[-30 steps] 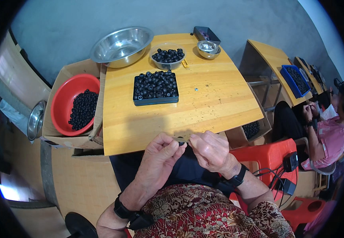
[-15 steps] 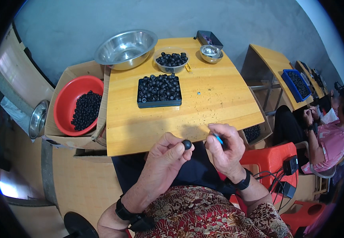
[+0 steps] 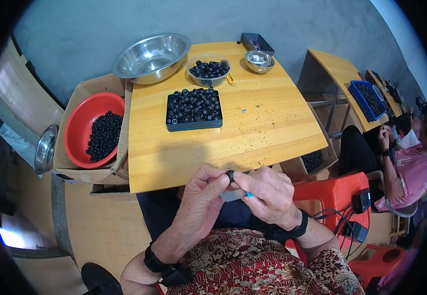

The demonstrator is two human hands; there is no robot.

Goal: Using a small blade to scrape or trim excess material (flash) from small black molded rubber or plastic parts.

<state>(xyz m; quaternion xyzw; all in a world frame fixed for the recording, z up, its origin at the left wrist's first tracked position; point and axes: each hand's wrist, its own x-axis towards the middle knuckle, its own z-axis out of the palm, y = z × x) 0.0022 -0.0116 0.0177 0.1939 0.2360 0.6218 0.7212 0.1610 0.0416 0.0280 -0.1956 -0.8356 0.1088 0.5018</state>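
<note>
Just past the table's near edge, my left hand (image 3: 199,201) pinches a small black ball-shaped part (image 3: 230,174) between thumb and fingertips. My right hand (image 3: 272,195) is closed around a small knife with a blue handle. Its flat silvery blade (image 3: 232,196) sticks out toward the left hand, just below the ball. The right fingertips touch or nearly touch the ball. Whether the blade's edge meets it is hidden. On the table (image 3: 253,140) beyond my hands stands a dark square tray (image 3: 194,126), heaped with similar black balls, some showing a hole.
Behind the tray are a clear bowl (image 3: 214,83) of black parts, a large steel basin (image 3: 139,73), small metal bowls (image 3: 259,67) and a dark box (image 3: 260,40). Crumbs dot the tabletop. A red basin (image 3: 76,142) sits left, a red stool (image 3: 329,191) right. Another person (image 3: 410,172) sits far right.
My right hand has moved left to meet the left hand, bringing the blade beneath the ball. The left hand keeps its pinch on the ball, almost in place.
</note>
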